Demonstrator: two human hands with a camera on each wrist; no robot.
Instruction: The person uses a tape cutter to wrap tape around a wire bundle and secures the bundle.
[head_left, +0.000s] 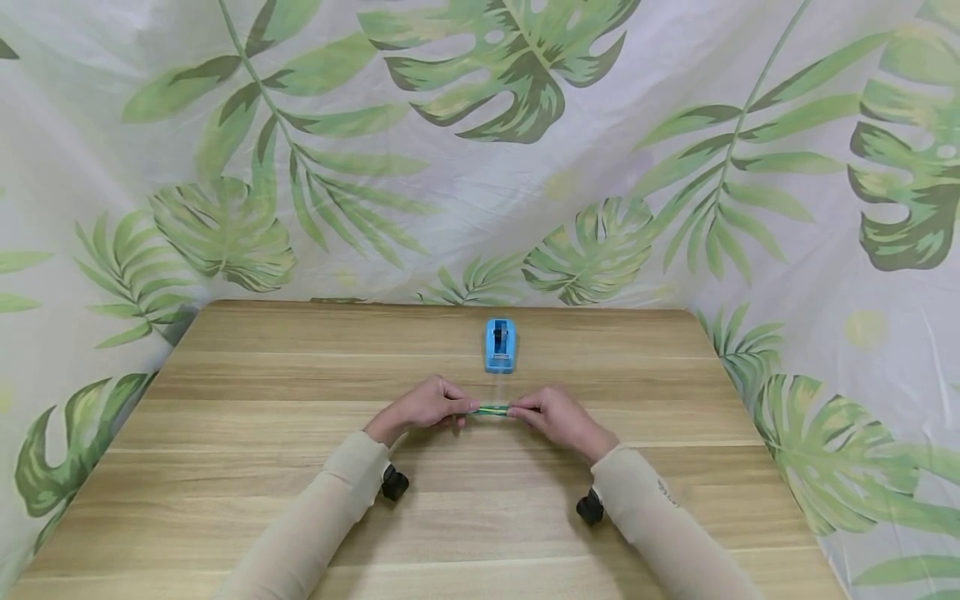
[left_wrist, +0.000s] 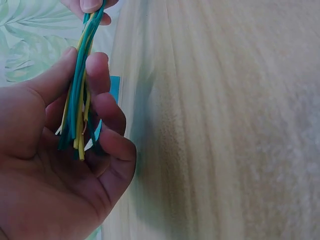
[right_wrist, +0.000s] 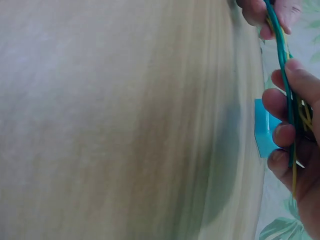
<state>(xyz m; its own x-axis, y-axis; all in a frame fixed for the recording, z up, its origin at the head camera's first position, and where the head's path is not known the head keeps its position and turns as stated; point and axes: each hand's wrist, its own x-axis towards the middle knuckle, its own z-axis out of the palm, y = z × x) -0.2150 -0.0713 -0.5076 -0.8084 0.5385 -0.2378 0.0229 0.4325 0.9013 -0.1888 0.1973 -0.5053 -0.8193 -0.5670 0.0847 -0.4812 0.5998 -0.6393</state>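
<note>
A bundle of thin green and yellow wires [head_left: 493,410] is stretched sideways between both hands above the table. My left hand [head_left: 429,404] pinches its left end between thumb and fingers; in the left wrist view the loose wire ends [left_wrist: 80,145] hang over the palm. At the other end, my right hand [head_left: 561,419] pinches the bundle, and the right wrist view shows wires [right_wrist: 285,75] running down along the curled fingers. A clear strip of tape [head_left: 499,386] reaches from the blue tape dispenser [head_left: 499,365] toward the middle of the bundle. Whether it sticks there I cannot tell.
The dispenser stands on the wooden table [head_left: 300,467], near its back edge and just beyond the hands. Behind and beside the table hangs a pale leaf-patterned cloth [head_left: 465,200]. A small black device [head_left: 590,507] sits at each wrist.
</note>
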